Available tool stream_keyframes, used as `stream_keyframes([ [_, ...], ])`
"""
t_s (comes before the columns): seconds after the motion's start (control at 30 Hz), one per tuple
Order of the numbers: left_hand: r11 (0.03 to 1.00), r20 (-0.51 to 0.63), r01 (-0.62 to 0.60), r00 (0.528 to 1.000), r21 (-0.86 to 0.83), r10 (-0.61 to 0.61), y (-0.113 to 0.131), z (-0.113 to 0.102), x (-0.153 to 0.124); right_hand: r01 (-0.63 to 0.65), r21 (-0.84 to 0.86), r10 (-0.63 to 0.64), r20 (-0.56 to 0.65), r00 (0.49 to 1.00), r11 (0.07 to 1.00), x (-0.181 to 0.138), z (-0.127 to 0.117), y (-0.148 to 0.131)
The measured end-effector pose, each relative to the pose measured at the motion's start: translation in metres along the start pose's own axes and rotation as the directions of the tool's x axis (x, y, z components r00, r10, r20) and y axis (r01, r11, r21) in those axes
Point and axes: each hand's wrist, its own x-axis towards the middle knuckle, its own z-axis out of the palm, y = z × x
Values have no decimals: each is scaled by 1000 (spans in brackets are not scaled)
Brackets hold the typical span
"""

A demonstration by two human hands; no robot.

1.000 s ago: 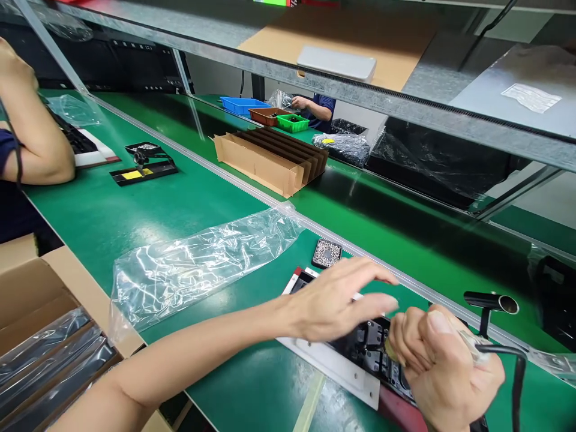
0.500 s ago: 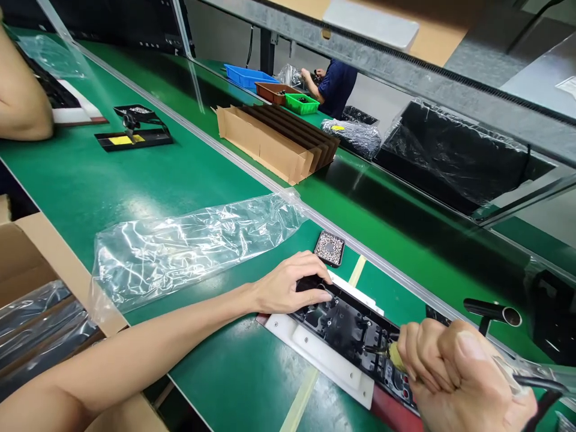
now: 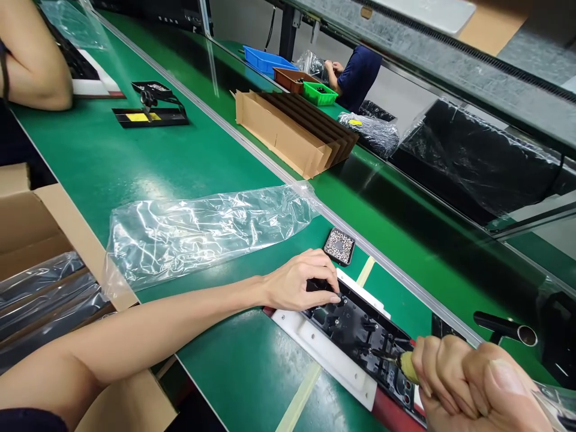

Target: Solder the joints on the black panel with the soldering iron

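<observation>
Green bench point(image 3: 135, 180) underneath: left hand point(image 3: 299, 282) presses fingertips down on the black housing point(image 3: 355, 330), right hand point(image 3: 472, 390) fists a screwdriver point(image 3: 400, 362) onto it.

Your left hand point(image 3: 297, 282) presses the black plastic housing point(image 3: 355, 330) in its white fixture point(image 3: 324, 354), while your right hand point(image 3: 468, 390) grips a screwdriver point(image 3: 407, 366), tip on the housing.

A green tabletop point(image 3: 148, 180) carried a crumpled clear plastic bag point(image 3: 202, 231), a small tray of screws point(image 3: 339, 246) just beside a white fixture point(image 3: 324, 354) holding a black part point(image 3: 360, 333), and, farther off, a black tool stand point(image 3: 150, 111) and a slotted cardboard box point(image 3: 292, 132).
</observation>
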Motion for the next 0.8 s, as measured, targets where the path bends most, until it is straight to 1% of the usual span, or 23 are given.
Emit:
stream_keyframes([
  [0.1,1000,-3,4,1000,2,-4,0,0,0,8,9,-9,67,998,1000,0,-5,1],
  [0.23,1000,0,9,1000,5,-9,0,0,1,61,8,-62,166,984,998,1,-10,2],
  [0.3,1000,1,12,1000,8,-12,0,0,1,46,0,-46,145,988,999,0,-9,2],
  [0.4,1000,3,15,1000,11,-15,0,0,1,8,-15,-7,56,998,1000,-2,-7,1],
  [0.43,1000,2,13,1000,10,-13,0,0,1,6,-15,-5,51,999,1000,-2,-6,1],
  [0.53,1000,-2,3,1000,7,-3,1,0,1,15,3,-15,64,998,1000,-2,-4,1],
  [0.67,1000,3,12,1000,9,-12,1,0,1,23,17,-24,114,993,1000,-1,-6,0],
  [0.8,1000,10,23,1000,8,-23,1,0,1,30,23,-32,108,994,999,-2,-10,0],
])
